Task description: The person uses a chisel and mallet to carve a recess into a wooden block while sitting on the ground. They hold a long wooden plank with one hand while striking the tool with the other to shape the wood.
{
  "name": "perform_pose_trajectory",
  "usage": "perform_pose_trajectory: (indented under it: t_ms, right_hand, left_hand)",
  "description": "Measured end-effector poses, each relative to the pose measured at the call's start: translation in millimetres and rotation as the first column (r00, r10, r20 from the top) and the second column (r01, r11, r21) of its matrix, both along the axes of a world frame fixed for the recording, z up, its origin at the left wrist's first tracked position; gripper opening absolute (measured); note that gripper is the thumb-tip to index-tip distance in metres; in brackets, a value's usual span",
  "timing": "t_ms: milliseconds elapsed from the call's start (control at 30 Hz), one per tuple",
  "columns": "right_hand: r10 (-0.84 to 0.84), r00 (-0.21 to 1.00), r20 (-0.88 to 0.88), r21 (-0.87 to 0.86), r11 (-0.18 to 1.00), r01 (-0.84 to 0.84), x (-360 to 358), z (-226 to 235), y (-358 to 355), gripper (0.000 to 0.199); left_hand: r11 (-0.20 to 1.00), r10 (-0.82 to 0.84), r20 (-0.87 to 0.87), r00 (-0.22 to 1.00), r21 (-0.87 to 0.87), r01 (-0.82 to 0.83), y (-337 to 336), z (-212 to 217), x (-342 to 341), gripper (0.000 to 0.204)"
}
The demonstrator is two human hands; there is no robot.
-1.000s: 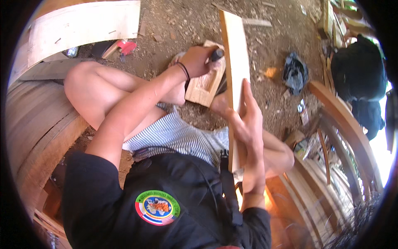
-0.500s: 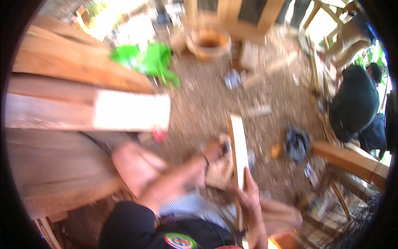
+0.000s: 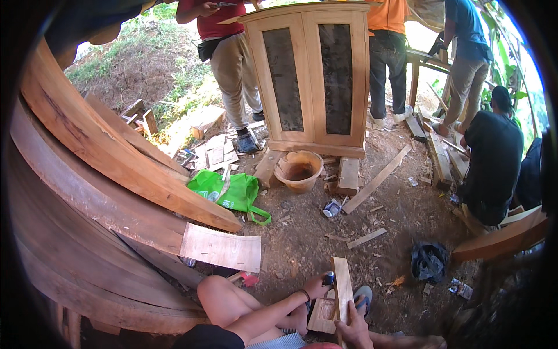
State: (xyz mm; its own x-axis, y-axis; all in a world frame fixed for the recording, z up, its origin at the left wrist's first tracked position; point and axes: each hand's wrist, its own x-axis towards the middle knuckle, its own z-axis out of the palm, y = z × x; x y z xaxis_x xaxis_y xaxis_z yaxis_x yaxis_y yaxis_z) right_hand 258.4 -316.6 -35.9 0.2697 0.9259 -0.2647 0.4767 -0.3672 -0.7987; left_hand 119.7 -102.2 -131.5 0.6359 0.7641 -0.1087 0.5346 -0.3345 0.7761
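Observation:
My left hand [image 3: 317, 286] is closed on a small dark blue cylindrical thing [image 3: 330, 278], its exact kind unclear, beside a pale wooden strip [image 3: 342, 276]. The fingers of my right hand [image 3: 356, 328] wrap round the lower part of that strip, which stands roughly lengthwise away from me. Under and beside it lies a wooden block [image 3: 321, 314] near my feet. A sandal [image 3: 364, 295] shows just right of the strip.
Large planks [image 3: 125, 157] fill the left side, with a pale thin board [image 3: 224, 247] on one end. Ahead are a green bag [image 3: 232, 192], an orange-brown basin [image 3: 299, 171] and a wooden cabinet [image 3: 308, 75]. A black bag [image 3: 429, 262] lies right. Several people stand or crouch beyond.
The view has tilted up and steadied, so the cabinet and standing people now show more fully. Both hands appear lower in the picture, still holding the strip and the small cylindrical thing.

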Motion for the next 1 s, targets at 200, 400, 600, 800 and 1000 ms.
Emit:
perform_pose_trajectory:
  t_ms: [200,400,600,800,1000]
  right_hand:
    - [0.082,0.991,0.103,0.004,0.997,-0.083,13,-26,-6,0.093]
    - [0.038,0.999,0.013,-0.091,0.995,-0.037,7,-3,-2,0.079]
    - [0.035,0.996,-0.086,-0.074,0.996,-0.041,19,1,-6,0.08]
    - [0.06,0.995,0.075,-0.139,0.989,-0.049,15,8,-3,0.08]
    - [0.004,0.983,-0.182,-0.172,0.984,-0.036,14,33,2,0.079]
  left_hand:
    - [0.999,-0.01,-0.075,0.997,0.034,0.012,-5,-3,7,0.043]
    - [0.998,0.016,-0.105,0.994,0.063,-0.01,-3,0,8,0.043]
    - [0.997,-0.021,-0.148,0.989,0.065,0.031,-10,14,14,0.043]
    - [0.999,-0.03,-0.048,0.998,0.037,0.031,-18,7,11,0.039]
    - [0.999,-0.023,0.047,0.999,-0.028,0.025,-22,19,10,0.032]
